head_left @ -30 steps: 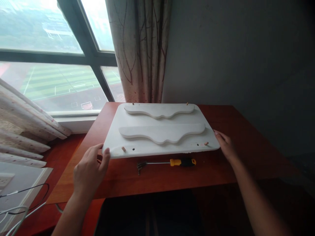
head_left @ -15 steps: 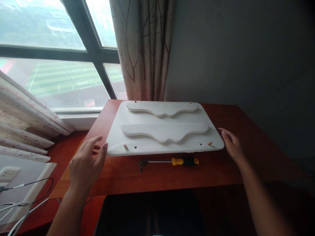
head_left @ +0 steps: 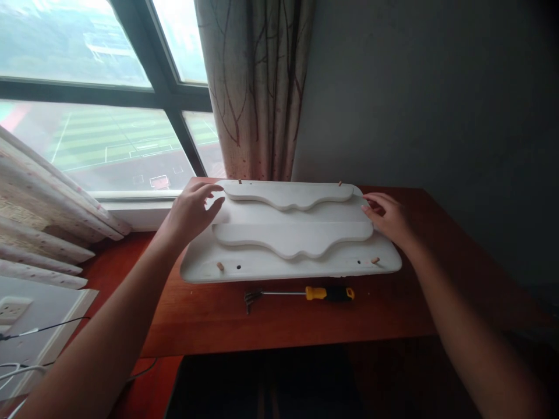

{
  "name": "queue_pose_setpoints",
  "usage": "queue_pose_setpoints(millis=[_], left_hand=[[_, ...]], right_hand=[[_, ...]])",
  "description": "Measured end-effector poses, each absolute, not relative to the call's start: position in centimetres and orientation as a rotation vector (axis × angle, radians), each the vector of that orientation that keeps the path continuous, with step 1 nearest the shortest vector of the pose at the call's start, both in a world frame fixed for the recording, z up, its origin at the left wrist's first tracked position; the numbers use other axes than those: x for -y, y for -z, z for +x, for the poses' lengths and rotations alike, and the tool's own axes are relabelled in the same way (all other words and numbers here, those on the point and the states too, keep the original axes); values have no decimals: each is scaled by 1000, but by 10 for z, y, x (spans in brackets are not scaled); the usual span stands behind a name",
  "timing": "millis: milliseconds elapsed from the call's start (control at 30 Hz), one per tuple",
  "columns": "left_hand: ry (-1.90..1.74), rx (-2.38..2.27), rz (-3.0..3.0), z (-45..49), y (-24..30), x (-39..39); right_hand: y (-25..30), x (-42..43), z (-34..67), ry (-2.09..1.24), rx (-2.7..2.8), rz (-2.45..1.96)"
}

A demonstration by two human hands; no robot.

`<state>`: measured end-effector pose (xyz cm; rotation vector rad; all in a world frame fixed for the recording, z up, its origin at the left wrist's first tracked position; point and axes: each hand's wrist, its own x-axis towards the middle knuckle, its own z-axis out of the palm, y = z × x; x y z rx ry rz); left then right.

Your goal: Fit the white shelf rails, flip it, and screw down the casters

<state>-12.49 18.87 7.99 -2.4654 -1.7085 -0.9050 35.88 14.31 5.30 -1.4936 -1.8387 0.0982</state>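
A white board [head_left: 279, 269] with rounded corners lies flat on the wooden table [head_left: 279, 326]. On top of it rest two white panels with wavy front edges, a far panel [head_left: 288, 196] and a near panel [head_left: 292, 235]. Wooden dowels stand up near the board's corners, such as the near-left dowel [head_left: 220, 266] and the near-right dowel [head_left: 375, 261]. My left hand [head_left: 192, 210] hovers by the far panel's left end, fingers apart, holding nothing. At the far panel's right end is my right hand [head_left: 388, 215], its fingers also apart and nothing in it.
In front of the board lies a yellow and black screwdriver [head_left: 323, 293], with several small screws [head_left: 253, 297] at its tip. A curtain [head_left: 257, 87] and a window stand behind the table. Cables run by a wall socket [head_left: 13, 310] at left.
Both hands have moved away from me, from the board's near corners to the ends of the far panel. The board looks slightly nearer in view; the screwdriver lies as before.
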Motion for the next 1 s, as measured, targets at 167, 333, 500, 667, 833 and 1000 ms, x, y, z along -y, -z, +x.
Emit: queue_pose_setpoints(millis=[167,333,500,667,833,1000], left_hand=[[786,1469,-2531,-117,-73,-217],[697,1322,-2595,-115,-74,-223],[696,1268,-2612,-120,-69,-231],[651,1329,-2592,-121,-67,-237],[641,1365,-2589,-117,-68,-239],[605,1393,-2544,-115,-69,-241]], right_hand=[[-52,-179,356,-7,2097,-1314],[-50,-206,357,38,2181,-1286],[-49,-217,355,48,2212,-1317],[-45,-220,358,109,2220,-1340],[-47,-222,359,102,2222,-1389],[-54,-224,358,64,2235,-1422]])
